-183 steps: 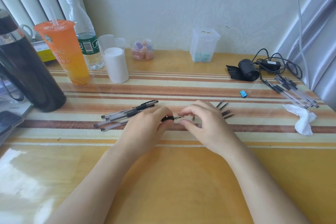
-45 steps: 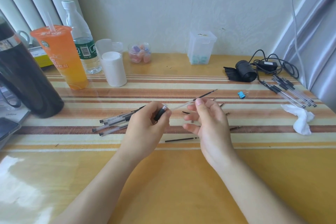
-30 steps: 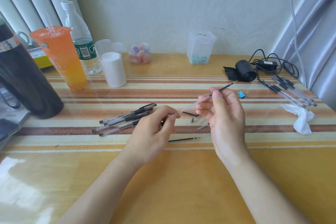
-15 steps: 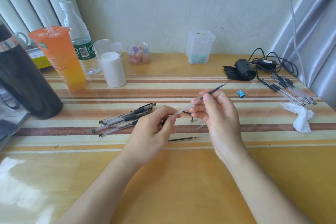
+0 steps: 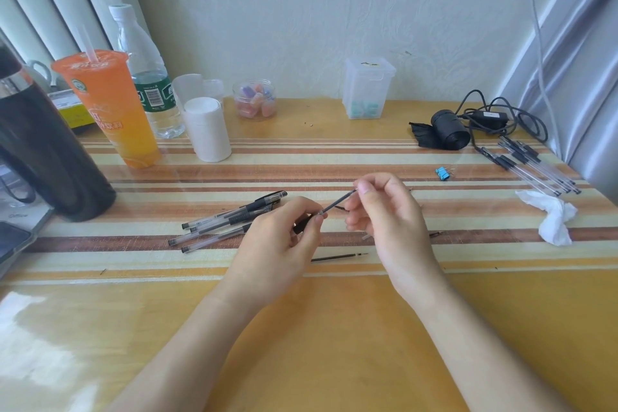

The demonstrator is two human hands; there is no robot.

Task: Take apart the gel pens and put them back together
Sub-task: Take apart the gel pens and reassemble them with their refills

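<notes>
Head: left hand [image 5: 277, 244] grips barrel [image 5: 302, 225], right hand [image 5: 391, 221] pinches refill [image 5: 338, 201].

The left grip [image 5: 277, 244] covers nearly all of the pen barrel [image 5: 302, 224]. Only a short black stretch shows past its fingers, and where the refill [image 5: 337, 202] enters it I cannot see. The right grip [image 5: 391, 221], pinching the refill, hides the surface [image 5: 334, 344] behind it, where only a dark tip [image 5: 436, 233] peeks out. The black flask [image 5: 40, 150] is cut by the left edge, the white cable [image 5: 538, 10] by the top. The orange cup [image 5: 110, 110] carries print too blurred to read.
</notes>
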